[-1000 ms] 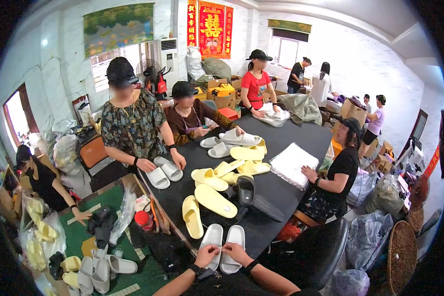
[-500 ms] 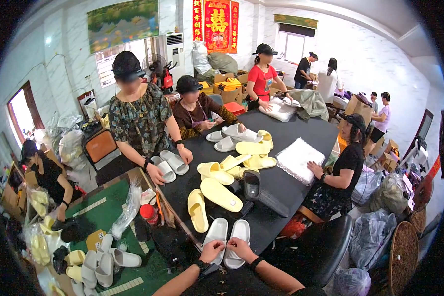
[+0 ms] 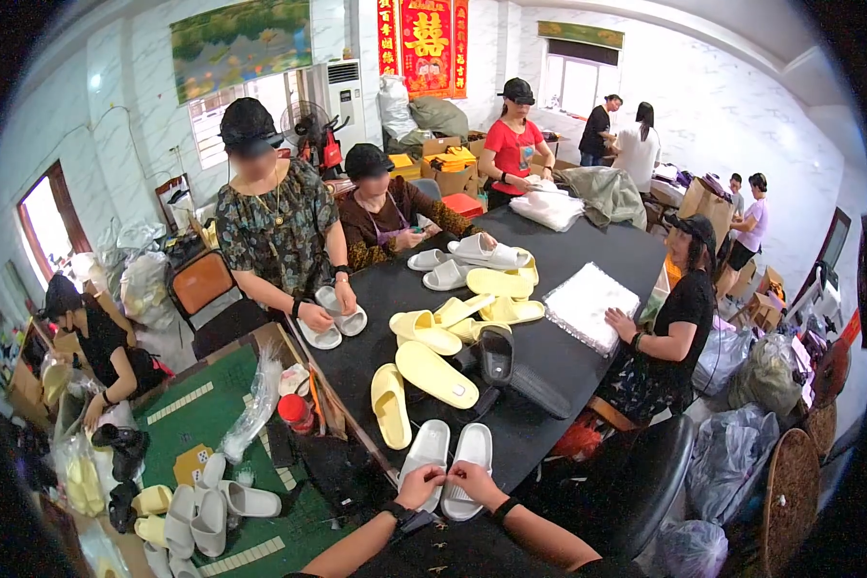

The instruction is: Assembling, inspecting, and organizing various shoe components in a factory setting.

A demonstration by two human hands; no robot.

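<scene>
A pair of light grey slides lies side by side at the near edge of the black table, the left slide [image 3: 426,445] and the right slide [image 3: 474,445], soles toward me. Over the left one's strap, my left hand [image 3: 420,487] has its fingers pinched together. My right hand [image 3: 475,485] is pinched too, over the right slide's strap. The fingertips of both hands nearly meet in the gap between the slides. Whatever they grip there is too small to make out. Just beyond lie pale yellow slides [image 3: 435,376] and a black slide [image 3: 497,354].
Across the black table [image 3: 385,308], a co-worker in a patterned top [image 3: 279,222] handles grey slides [image 3: 342,310]. A person at the right touches a stack of white plastic bags [image 3: 592,306]. A green-topped table [image 3: 197,405] at the left bears more slides and a red-lidded jar [image 3: 296,412].
My hands stay pinched over the slides, almost unmoved. The co-worker opposite has shifted hands and slides. The person in red has lifted a hand from the white stack.
</scene>
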